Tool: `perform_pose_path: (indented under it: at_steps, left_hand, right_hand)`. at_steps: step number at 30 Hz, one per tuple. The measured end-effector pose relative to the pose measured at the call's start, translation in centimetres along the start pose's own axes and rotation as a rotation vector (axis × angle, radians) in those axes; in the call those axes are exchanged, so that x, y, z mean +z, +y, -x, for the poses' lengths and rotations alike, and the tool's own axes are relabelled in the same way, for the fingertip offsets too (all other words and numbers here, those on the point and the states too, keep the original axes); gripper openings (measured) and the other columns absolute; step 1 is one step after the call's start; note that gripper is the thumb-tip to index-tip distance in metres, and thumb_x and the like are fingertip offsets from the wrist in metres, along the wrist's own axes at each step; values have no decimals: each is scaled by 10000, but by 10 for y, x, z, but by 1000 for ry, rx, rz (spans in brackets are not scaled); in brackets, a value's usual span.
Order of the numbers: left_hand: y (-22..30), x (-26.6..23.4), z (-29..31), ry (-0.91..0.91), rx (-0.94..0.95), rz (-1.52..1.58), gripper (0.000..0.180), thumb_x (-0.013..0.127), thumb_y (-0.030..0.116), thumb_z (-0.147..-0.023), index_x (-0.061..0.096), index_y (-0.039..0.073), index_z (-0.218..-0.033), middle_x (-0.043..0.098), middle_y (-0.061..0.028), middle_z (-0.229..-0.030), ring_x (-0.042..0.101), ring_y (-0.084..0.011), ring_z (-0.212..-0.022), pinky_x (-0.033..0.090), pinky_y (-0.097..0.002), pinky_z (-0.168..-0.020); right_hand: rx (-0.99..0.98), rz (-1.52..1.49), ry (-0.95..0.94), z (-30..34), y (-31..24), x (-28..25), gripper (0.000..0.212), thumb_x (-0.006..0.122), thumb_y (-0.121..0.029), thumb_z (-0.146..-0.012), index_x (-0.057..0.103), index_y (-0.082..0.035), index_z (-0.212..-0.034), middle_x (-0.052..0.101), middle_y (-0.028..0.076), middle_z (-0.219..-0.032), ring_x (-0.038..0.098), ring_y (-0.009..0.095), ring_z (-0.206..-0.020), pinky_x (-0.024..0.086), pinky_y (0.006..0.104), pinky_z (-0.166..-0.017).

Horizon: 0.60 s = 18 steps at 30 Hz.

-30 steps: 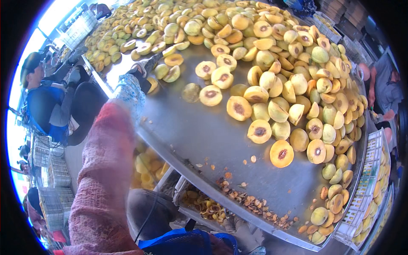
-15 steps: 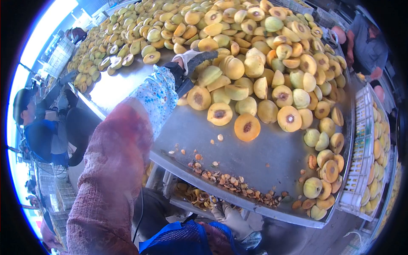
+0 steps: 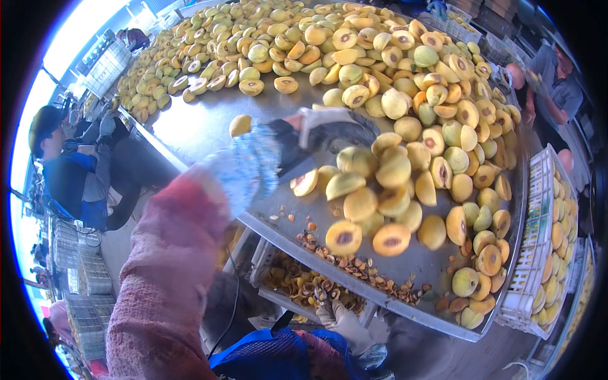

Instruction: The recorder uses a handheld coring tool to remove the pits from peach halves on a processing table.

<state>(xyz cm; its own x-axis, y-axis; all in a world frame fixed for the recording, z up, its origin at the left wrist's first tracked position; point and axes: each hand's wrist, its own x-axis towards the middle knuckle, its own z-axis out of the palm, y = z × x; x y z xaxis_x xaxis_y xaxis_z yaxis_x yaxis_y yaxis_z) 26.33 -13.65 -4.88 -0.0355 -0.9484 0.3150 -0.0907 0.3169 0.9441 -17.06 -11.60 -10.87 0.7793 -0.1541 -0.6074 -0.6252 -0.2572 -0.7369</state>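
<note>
Huge steel table, and most of it is buried in halved peaches: a thick heap runs from the far left corner across the far edge and down the right side. Only the strip along the near left edge is bare metal, so I'd say the bulk of the fruit is already split and pitted and what's left is shifting it along.

A white crate hangs off the right edge, already full of halves. Below the near edge a tray is catching pits and scraps, and a line of pits lies along that near lip, not yet cleared off.

The left hand, gloved, is stretched way out over the middle of the table on a long pink sleeve, palm down, resting against the edge of the pile. It looks flat and spread, pushing, with nothing gripped. A small clump of halves sits right in front of it, toward the near edge.

The right hand, also gloved, is low by the tray under the near edge. Can't tell if it's holding anything.

Another worker sits off the left edge.
</note>
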Motion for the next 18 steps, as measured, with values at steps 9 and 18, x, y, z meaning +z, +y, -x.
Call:
perform_pose_path:
  at_steps: [9,18]
  left_hand:
    - [23,-184,146,421,-165,-1544,440,563,195,-903,531,79,-1326,601,-172,-1236,572,-293,-1157,438,-356,-991]
    - [-14,-141,-7,267,-648,-871,400,552,202,-921,559,58,-1294,612,-131,-1197,582,-238,-1060,449,-322,-928]
  right_hand:
    - [55,-210,-23,-24,17,9,518,551,-321,-965,458,34,-1331,624,155,-1135,617,248,-1045,461,323,-969]
    - [-11,-199,-13,-31,16,5,549,533,-367,-959,454,18,-1343,640,183,-1111,621,309,-1043,461,364,-956]
